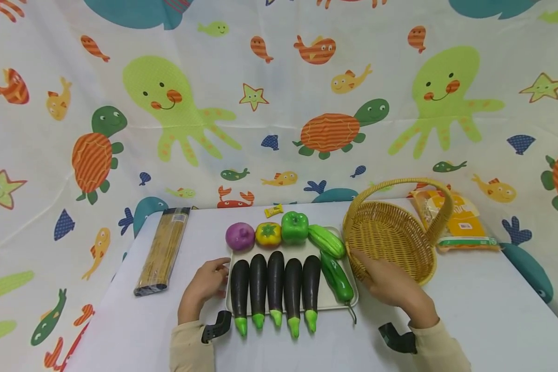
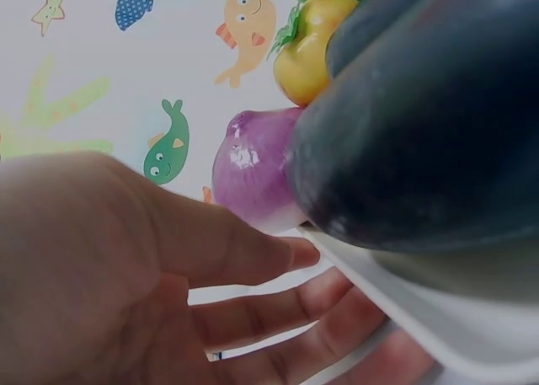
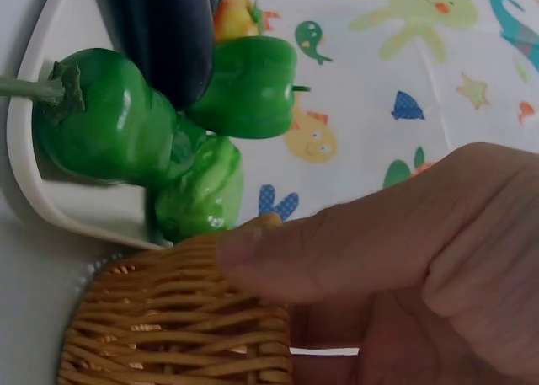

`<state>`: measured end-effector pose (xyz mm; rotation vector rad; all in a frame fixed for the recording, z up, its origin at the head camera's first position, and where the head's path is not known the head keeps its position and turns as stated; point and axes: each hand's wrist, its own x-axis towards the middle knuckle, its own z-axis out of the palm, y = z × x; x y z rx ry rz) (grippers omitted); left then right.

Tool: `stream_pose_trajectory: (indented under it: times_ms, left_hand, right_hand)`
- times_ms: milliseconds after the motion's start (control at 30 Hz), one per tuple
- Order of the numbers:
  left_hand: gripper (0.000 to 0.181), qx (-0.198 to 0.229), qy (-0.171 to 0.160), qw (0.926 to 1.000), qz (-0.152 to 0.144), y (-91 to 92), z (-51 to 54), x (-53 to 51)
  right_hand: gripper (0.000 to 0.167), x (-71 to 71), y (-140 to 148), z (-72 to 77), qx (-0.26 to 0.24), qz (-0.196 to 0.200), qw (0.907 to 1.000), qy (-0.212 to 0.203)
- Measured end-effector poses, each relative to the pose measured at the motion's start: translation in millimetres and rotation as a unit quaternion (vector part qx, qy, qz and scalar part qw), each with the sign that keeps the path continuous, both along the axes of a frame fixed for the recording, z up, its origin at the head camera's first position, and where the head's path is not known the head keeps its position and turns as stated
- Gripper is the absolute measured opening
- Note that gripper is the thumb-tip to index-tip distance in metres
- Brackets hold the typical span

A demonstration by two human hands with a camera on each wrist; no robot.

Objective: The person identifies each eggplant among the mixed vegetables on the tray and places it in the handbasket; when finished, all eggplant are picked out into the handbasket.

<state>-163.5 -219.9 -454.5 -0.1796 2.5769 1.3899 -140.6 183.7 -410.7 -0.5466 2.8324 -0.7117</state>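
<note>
In the head view a pale tray (image 1: pixel 325 305) holds several dark eggplants (image 1: pixel 276 281), a purple onion (image 1: pixel 239 236), a yellow pepper (image 1: pixel 268 234), a green bell pepper (image 1: pixel 295 228), a cucumber (image 1: pixel 326 241) and a long green pepper (image 1: pixel 337 277). The left hand (image 1: pixel 206 284) is at the tray's left edge, its thumb and fingers around the rim (image 2: pixel 379 305) in the left wrist view. To the right stands a wicker basket (image 1: pixel 386 232). Its left rim is pinched by the right hand (image 1: pixel 390 281), thumb on the wicker (image 3: pixel 181 309) in the right wrist view.
A pack of wooden sticks (image 1: pixel 164 250) lies on the left of the white table (image 1: pixel 493 320). A small yellow packet (image 1: pixel 274 210) is behind the tray. An orange and yellow bag (image 1: pixel 462 222) lies behind the basket at the right. A printed cloth (image 1: pixel 269 129) hangs behind.
</note>
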Motion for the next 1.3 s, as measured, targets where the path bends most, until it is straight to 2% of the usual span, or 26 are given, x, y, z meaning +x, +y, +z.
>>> stream_pose_trajectory:
  times_ms: [67, 167, 233, 267, 333, 433, 500, 633, 800, 967, 1100, 1300]
  left_hand:
    - [0.046, -0.004, -0.001, 1.0, -0.002, 0.6, 0.6, 0.0]
    - [0.046, -0.005, -0.005, 1.0, -0.002, 1.8, 1.3, -0.1]
    - [0.046, -0.006, -0.006, 1.0, -0.003, 3.0, 1.3, -0.3]
    - [0.046, -0.006, -0.006, 1.0, -0.004, 3.6, 1.2, -0.8]
    - [0.046, -0.003, -0.005, 1.0, -0.006, 4.8, 0.8, -1.5]
    - [0.045, 0.003, -0.005, 0.9999, -0.01, 6.2, 0.4, -1.7]
    - [0.045, 0.004, -0.006, 0.9999, -0.009, 6.2, 0.3, -1.3]
    - [0.045, 0.003, -0.006, 1.0, -0.006, 5.3, 1.2, -0.2]
    - [0.045, 0.004, -0.006, 1.0, -0.004, 3.7, 2.2, 0.2]
    - [0.046, 0.007, -0.008, 0.9999, 0.0, 2.1, 2.6, 0.4]
    - [0.047, 0.003, -0.011, 0.9999, 0.0, 1.1, 2.1, 0.5]
    - [0.048, -0.003, -0.012, 0.9999, 0.0, -0.4, 2.8, 1.4]
  right_hand:
    - [0.059, 3.5, -5, 3.8, 0.018, -0.006, 0.9992, 0.035]
    - [0.054, 13.7, -19, 12.1, 0.035, -0.02, 0.9926, 0.115]
    - [0.05, 22.0, -31, 16.0, 0.036, -0.023, 0.9892, 0.14]
    - [0.048, 25.7, -37, 15.6, 0.029, -0.018, 0.9892, 0.142]
    - [0.046, 32.5, -48, 10.1, 0.021, -0.005, 0.9931, 0.116]
    - [0.048, 42.1, -62, -4.5, 0.016, 0.018, 0.9973, 0.07]
    - [0.049, 47.3, -69, -15.5, 0.019, 0.031, 0.9973, 0.064]
    - [0.051, 53.4, -82, -31.0, 0.031, 0.046, 0.9949, 0.085]
    - [0.049, 56.8, -93, -40.2, 0.03, 0.04, 0.9908, 0.126]
    - [0.045, 59.0, -97, -42.0, 0.022, 0.025, 0.9859, 0.164]
    - [0.04, 60.9, -96, -37.7, 0.033, 0.013, 0.9802, 0.195]
    - [0.038, 61.5, -89, -20.7, 0.05, -0.006, 0.98, 0.192]
